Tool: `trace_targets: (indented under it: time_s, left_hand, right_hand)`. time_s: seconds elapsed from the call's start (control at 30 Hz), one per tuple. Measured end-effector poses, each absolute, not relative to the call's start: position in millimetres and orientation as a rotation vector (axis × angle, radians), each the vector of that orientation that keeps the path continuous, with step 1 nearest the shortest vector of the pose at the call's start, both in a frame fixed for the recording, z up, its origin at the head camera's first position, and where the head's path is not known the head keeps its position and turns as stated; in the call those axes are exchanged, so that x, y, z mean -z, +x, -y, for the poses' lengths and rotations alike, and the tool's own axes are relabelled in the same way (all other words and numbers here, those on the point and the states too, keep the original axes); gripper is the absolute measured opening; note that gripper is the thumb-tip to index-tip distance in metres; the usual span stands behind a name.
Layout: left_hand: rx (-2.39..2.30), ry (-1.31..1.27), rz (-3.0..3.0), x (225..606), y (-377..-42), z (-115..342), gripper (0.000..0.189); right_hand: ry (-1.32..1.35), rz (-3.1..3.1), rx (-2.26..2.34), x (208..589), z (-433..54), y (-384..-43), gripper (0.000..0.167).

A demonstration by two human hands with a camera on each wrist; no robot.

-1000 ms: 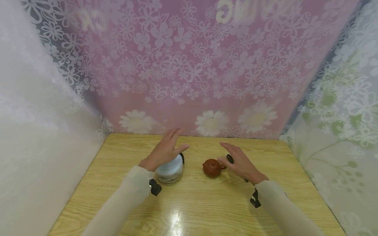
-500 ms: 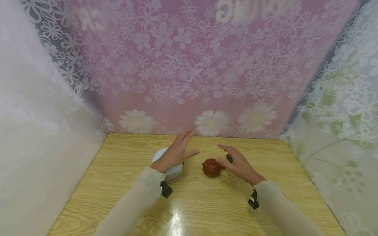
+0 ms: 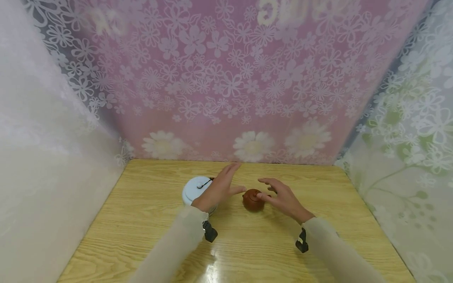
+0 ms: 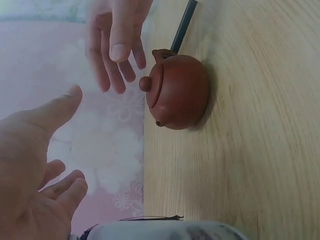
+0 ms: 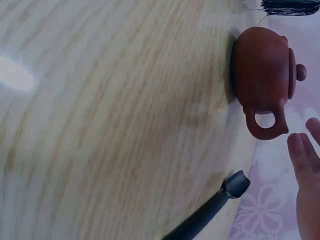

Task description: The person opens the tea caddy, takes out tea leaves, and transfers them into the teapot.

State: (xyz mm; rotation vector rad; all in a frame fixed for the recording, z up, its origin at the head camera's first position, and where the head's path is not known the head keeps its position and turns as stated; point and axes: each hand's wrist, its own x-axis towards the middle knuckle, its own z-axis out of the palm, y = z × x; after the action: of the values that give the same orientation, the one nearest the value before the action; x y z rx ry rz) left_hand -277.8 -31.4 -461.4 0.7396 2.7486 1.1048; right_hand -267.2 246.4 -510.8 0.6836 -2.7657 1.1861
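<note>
A small reddish-brown clay teapot [image 3: 252, 201] stands upright on the wooden table, its knobbed lid on. My right hand [image 3: 284, 199] hovers by its handle side, thumb overlapping the lid in the head view; the right wrist view shows fingertips [image 5: 298, 150] apart from the handle. From the spout side comes my left hand [image 3: 217, 190], fingers extended, its thumb tip near the teapot. Behind the left wrist, partly covered, is a white lidded jar [image 3: 192, 189] with a dark cord at its knob. Neither hand holds anything.
A dark slender stick with a wider, notched end [image 5: 207, 210] lies on the table beside the teapot's handle, mostly hidden under the right hand in the head view. The wooden table [image 3: 148, 228] meets a pink floral curtain [image 3: 212, 98] behind, with pale curtains at both sides.
My left hand has moved right, away from over the white jar and closer to the teapot, uncovering the jar's lid. My right hand has shifted slightly left, over the teapot's edge.
</note>
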Motion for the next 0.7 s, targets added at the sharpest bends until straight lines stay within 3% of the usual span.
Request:
trace_targets:
  time_s: [0.7]
  left_hand:
    - [-1.107, 0.660, -2.688, 504.3, -268.7, 1.9, 0.084]
  right_hand:
    - [0.749, 2.699, -1.181, 527.2, -239.4, -271.1, 0.045]
